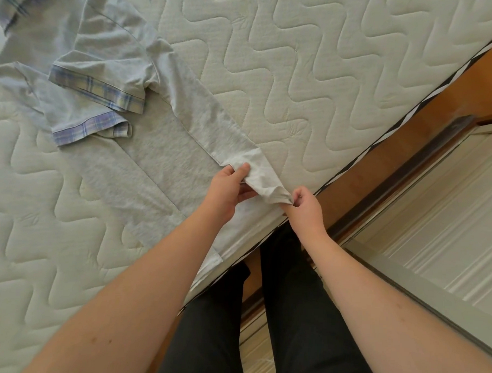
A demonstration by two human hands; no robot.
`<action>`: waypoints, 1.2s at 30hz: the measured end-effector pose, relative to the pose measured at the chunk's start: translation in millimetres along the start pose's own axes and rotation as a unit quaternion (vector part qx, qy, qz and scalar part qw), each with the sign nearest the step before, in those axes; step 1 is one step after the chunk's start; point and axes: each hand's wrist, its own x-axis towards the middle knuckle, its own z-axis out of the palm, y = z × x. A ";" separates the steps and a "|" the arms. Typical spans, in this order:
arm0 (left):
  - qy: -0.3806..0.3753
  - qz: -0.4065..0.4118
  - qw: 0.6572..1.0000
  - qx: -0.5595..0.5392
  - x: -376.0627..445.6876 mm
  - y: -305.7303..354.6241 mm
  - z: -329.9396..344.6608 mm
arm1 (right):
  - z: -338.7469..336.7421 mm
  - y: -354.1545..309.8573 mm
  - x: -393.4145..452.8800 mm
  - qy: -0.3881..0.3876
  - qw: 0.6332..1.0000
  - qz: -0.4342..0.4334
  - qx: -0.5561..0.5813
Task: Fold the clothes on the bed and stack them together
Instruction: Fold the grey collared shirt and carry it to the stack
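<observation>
Soft, light grey shirt [156, 154], limp beyond the fingertips. Left hand [228, 188] pinching the hem fold, right hand [306, 206] pinching its corner. Best gripped by corners.

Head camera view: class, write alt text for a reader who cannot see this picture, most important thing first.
Two bare hands hold the corner of a grey garment lying on a quilted white mattress: the left hand pinches one fold, the right hand pinches the tip. A second grey top with plaid-trimmed sleeves lies crumpled farther up the bed.
</observation>
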 end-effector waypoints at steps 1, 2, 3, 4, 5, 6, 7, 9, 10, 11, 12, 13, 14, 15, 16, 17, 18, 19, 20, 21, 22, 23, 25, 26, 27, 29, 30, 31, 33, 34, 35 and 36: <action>0.002 0.003 1.000 0.009 1.2 0.2 0.7 | 0.6 0.3 -1.1 0.009 1.000 0.006 0.020; 0.007 0.009 1.000 0.025 2.6 -0.3 1.1 | 1.1 0.7 -2.0 0.018 0.999 0.015 0.035; 0.015 0.016 0.999 0.048 3.7 -1.6 1.2 | 1.6 0.6 -3.5 0.026 0.999 0.024 0.041; 0.025 0.023 0.997 0.073 4.7 -3.5 1.1 | 2.7 0.7 -4.9 0.032 0.998 0.032 0.036; 0.033 0.027 0.995 0.095 6.0 -5.9 0.3 | 3.6 1.7 -5.7 0.038 0.998 0.036 0.022; 0.038 0.029 0.993 0.112 7.0 -9.0 -1.1 | 4.5 3.1 -5.9 0.046 0.998 0.037 -0.003; 0.043 0.029 0.990 0.129 8.0 -12.5 -3.4 | 5.7 5.0 -5.3 0.057 0.997 0.039 -0.038; 0.056 0.021 0.984 0.167 9.4 -20.9 -9.7 | 7.3 8.7 -3.2 0.072 0.989 0.069 -0.108; 0.064 0.008 0.980 0.187 9.9 -25.5 -13.3 | 8.1 10.4 -2.0 0.071 0.985 0.095 -0.126; 0.071 -0.009 0.976 0.203 9.8 -30.2 -16.8 | 9.2 12.4 -1.1 0.066 0.983 0.127 -0.120; 0.076 -0.025 0.973 0.217 9.4 -34.5 -19.2 | 10.8 13.8 -0.5 0.059 0.982 0.161 -0.080; 0.079 -0.035 0.969 0.233 9.0 -37.4 -20.6 | 12.7 14.6 -0.6 0.052 0.980 0.192 -0.018; 0.083 -0.038 0.963 0.254 9.2 -39.1 -21.3 | 15.0 14.9 -1.2 0.049 0.974 0.215 0.047; 0.089 -0.035 0.956 0.278 9.5 -38.7 -21.3 | 16.7 15.4 -2.3 0.050 0.967 0.230 0.098; 0.100 -0.028 0.949 0.299 9.9 -36.1 -21.1 | 18.4 15.7 -4.4 0.053 0.960 0.243 0.126; 0.116 -0.013 0.942 0.313 10.6 -32.5 -21.9 | 19.4 16.3 -7.7 0.057 0.957 0.249 0.138; 0.137 0.006 0.939 0.316 12.9 -28.0 -23.2 | 20.7 16.8 -11.7 0.056 0.958 0.243 0.141; 0.159 0.027 0.940 0.300 16.3 -22.8 -25.3 | 22.1 16.7 -15.6 0.048 0.962 0.229 0.140; 0.179 0.044 0.946 0.267 19.8 -16.5 -27.9 | 23.6 15.8 -19.7 0.035 0.966 0.213 0.141; 0.193 0.055 0.954 0.221 23.5 -8.9 -30.5 | 25.2 13.7 -22.9 0.023 0.969 0.201 0.141; 0.199 0.056 0.965 0.164 27.4 -1.0 -32.1 | 26.9 11.7 -24.9 0.013 0.971 0.194 0.138; 0.194 0.045 0.975 0.097 31.0 7.1 -33.0 | 28.6 10.1 -25.0 0.009 0.973 0.190 0.131; 0.170 0.008 0.985 -0.027 33.2 24.1 -31.3 | 31.1 5.5 -23.8 0.000 0.976 0.185 0.115; 0.157 -0.006 0.986 -0.060 33.2 30.9 -30.2 | 31.7 3.7 -22.9 -0.004 0.977 0.182 0.110; 0.145 -0.012 0.987 -0.070 33.0 35.5 -29.9 | 32.0 2.4 -22.2 -0.005 0.978 0.179 0.106; 0.132 -0.002 0.990 -0.043 33.8 39.8 -30.5 | 31.8 1.5 -21.0 0.001 0.979 0.180 0.095; 0.135 0.014 0.991 -0.014 34.6 38.9 -31.9 | 31.4 2.5 -21.0 0.006 0.979 0.184 0.086; 0.149 0.037 0.988 0.024 35.2 37.2 -34.2 | 31.0 3.8 -20.6 0.011 0.980 0.187 0.074; 0.197 0.085 0.970 0.119 36.0 29.7 -41.5 | 29.1 8.4 -20.8 0.018 0.981 0.188 0.050; 0.217 0.103 0.956 0.169 36.3 26.0 -46.1 | 28.2 10.8 -21.1 0.021 0.981 0.188 0.040; 0.228 0.114 0.945 0.205 36.2 22.8 -50.3 | 27.6 12.7 -21.4 0.022 0.982 0.186 0.028; 0.232 0.118 0.940 0.221 36.4 20.2 -53.8 | 27.0 13.9 -21.7 0.020 0.983 0.183 0.010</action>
